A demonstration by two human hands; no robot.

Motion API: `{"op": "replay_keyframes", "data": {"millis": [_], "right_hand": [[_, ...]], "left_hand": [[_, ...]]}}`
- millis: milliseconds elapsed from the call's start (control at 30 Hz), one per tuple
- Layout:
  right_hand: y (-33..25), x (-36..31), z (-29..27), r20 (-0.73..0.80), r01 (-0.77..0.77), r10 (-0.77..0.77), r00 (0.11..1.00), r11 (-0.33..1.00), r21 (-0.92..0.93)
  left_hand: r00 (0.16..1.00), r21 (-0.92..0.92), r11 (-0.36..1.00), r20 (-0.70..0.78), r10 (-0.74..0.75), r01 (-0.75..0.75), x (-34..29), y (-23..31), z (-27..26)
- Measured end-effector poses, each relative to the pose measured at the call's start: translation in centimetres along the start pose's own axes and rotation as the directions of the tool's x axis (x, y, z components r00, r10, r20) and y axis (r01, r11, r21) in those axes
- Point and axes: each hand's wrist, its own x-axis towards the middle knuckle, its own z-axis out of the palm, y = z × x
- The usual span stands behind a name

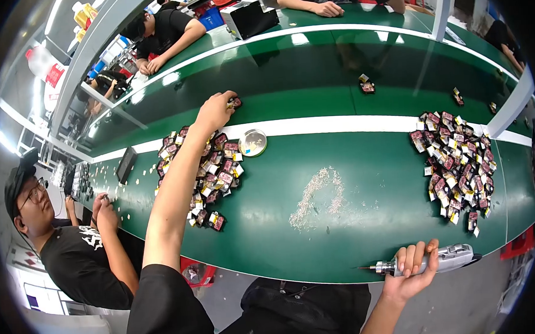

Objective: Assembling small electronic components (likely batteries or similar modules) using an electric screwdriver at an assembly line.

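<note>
My left hand [216, 114] reaches across the white rail over the far green belt. Its fingers are closed on a small black part with a pink label [235, 103], mostly covered by the fingertips. My right hand [414, 271] is wrapped round a silver electric screwdriver [455, 258] at the near edge of the green bench, its thin bit pointing left. Below my left forearm lies a pile of similar black parts with pink, white and yellow labels [221, 169]. Between the hands, tiny pale pieces [322, 194], too small to name, are scattered over the bench.
A round shallow dish [253, 142] stands beside the left pile. Another pile of labelled parts [455, 165] lies at the right. A few single parts [366, 85] sit on the far belt beyond the white rail [337, 124]. A co-worker [74, 241] sits at my left; others work across the belt.
</note>
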Motion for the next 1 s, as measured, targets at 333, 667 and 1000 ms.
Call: {"op": "replay_keyframes", "data": {"millis": [333,667,1000], "right_hand": [[-0.2,-0.3,0.1,-0.015,-0.007,0.007,1.000,1.000,-0.011],[0.2,0.1,0.2,0.009,-0.062,0.062,0.998,0.998,0.004],[-0.4,-0.1,-0.4,0.017,-0.031,0.031,0.999,0.999,0.008]], "left_hand": [[0.978,-0.212,0.955,-0.078,0.194,-0.207,-0.3,-0.9,-1.3],[0.996,-0.276,0.958,0.016,0.087,-0.079,-0.2,2.5,-2.3],[0.913,-0.172,0.898,-0.125,0.388,-0.405,-0.4,10.7,-1.5]]}}
